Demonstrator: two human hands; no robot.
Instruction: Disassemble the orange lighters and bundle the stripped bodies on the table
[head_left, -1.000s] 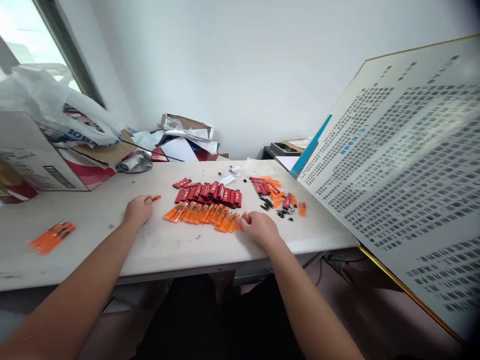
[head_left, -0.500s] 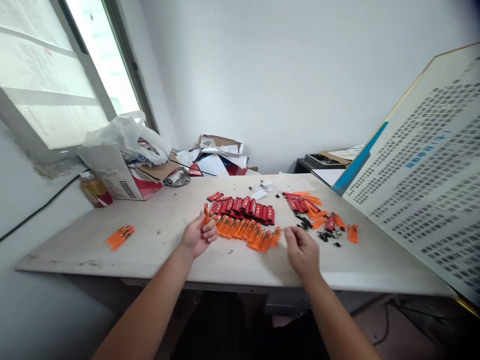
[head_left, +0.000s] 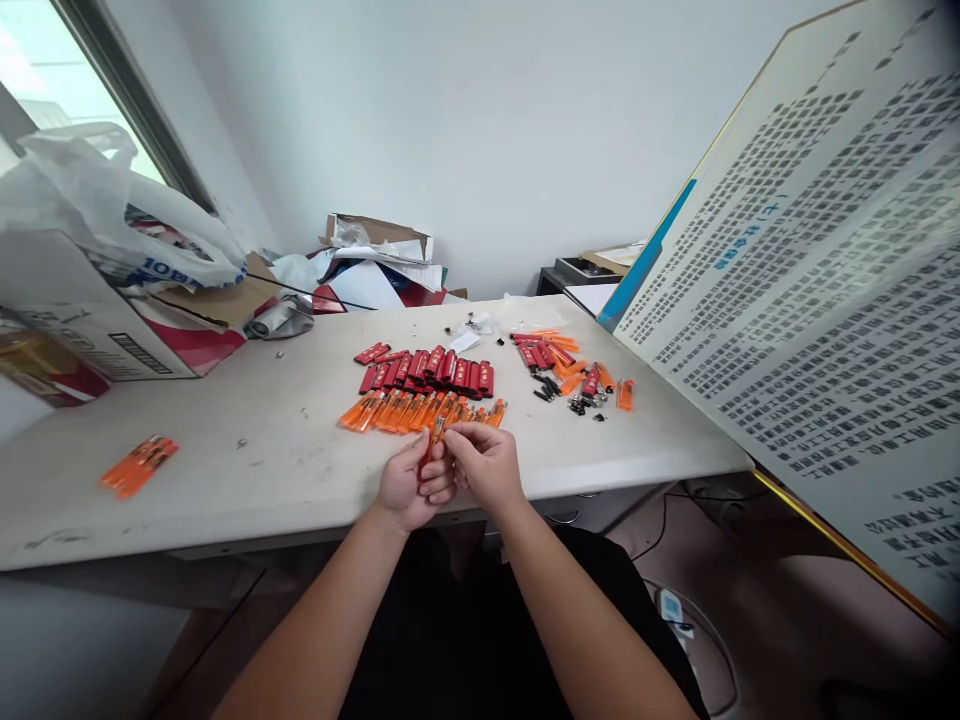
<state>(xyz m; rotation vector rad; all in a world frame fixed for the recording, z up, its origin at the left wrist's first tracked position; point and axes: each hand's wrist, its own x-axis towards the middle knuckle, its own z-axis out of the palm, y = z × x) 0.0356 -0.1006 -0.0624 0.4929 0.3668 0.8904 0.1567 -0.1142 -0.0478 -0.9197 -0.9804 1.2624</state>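
My left hand [head_left: 409,488] is closed around an upright orange lighter [head_left: 438,428] near the table's front edge. Thumb and fingers of my right hand [head_left: 489,466] are pinched together at the lighter's top; whatever they grip is too small to make out. Just beyond both hands lies a row of orange lighters [head_left: 390,411], partly covered by my fingers. Behind that row is a heap of red lighters [head_left: 427,370] with gold print. To the right are red and orange lighter pieces [head_left: 541,353], black parts [head_left: 546,386] and small metal parts [head_left: 589,400].
Several orange lighters [head_left: 141,465] lie at the left of the white table [head_left: 300,470]. A cardboard box [head_left: 150,340] with a plastic bag [head_left: 142,215] stands at the far left. A large printed board [head_left: 795,280] leans along the right side. Papers [head_left: 375,285] pile up at the back.
My two hands have come together, the right moving left to the lighter's top and the left keeping hold of it. The camera view has turned right and tilted down.
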